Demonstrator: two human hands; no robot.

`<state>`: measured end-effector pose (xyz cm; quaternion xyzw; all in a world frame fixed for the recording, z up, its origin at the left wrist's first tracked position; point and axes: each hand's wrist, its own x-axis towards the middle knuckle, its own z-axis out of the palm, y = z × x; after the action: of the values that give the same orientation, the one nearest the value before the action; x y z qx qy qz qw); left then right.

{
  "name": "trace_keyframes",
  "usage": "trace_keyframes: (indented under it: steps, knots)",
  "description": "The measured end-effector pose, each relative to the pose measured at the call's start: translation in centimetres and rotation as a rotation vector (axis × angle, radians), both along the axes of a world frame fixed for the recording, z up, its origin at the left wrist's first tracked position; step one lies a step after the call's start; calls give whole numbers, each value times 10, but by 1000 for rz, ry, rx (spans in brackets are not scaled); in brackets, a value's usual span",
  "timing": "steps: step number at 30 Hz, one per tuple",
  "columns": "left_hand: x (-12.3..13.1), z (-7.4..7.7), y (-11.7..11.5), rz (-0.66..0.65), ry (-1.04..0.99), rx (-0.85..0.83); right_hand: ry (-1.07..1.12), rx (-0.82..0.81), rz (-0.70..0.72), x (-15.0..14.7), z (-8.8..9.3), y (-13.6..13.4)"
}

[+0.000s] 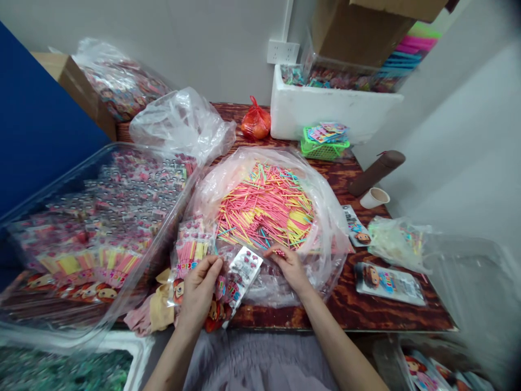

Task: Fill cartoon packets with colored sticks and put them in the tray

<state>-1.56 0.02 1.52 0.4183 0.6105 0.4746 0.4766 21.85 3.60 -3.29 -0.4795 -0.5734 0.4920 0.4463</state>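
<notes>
Head camera, looking down on a dark wood-grain table (358, 304). To the left, a large clear plastic tub (52, 183) is heaped with filled packets. At centre, a wide clear plastic bag (329, 217) lies open around a heap of thin pink, yellow and blue sticks (264, 209). At the far side stands a white foam box (325, 111), with a small green mesh basket (323, 149) just in front of it.

Near you, your left hand (199, 293) is closed on a clear printed plastic packet (244, 271), thumb on top, holding it tilted just beside the near edge of the bag. Your right hand (291, 266) sits at the heap's near edge, fingertips narrowed onto a small pinch of pink sticks (280, 252). How many it holds is too small to tell.

The step in hand looks like drawing sticks for the packet. It would likely go best if you square the ends of the pinch against the heap before lifting, so none cross or trail. Grip the packet by its side rather than its mouth, whose opening does not show clearly. Bring it close over the bag so stray sticks fall back in. Slack film of the bag lies under your right wrist, so lift clear of it.
</notes>
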Motion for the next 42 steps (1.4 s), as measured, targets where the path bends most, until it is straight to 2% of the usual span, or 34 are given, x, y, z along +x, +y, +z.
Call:
trace_keyframes:
  steps: [11, 25, 28, 31, 33, 35, 38, 42]
  knots:
    - [9, 5, 5, -2, -75, -22, 11, -14, 5, 0, -1, 1]
    - [7, -2, 1, -51, 22, 55, 38, -80, -42, -3, 4, 0]
    - [12, -5, 1, -75, 93, 96, 176, -114, -114, -8, 17, 4]
    - [18, -4, 1, -149, 162, 140, 535, -175, -180, -17, 41, 15]
    - [22, -1, 1, -198, 184, 157, 800, -253, -159, -27, 60, 25]
    - [25, 3, 0, -226, 194, 167, 967, -343, -112, -38, 77, 32]
    - [28, 7, -1, -230, 191, 165, 1052, -449, -27, -54, 93, 33]
    - [27, 8, -2, -206, 155, 120, 994, -506, 16, -64, 96, 23]
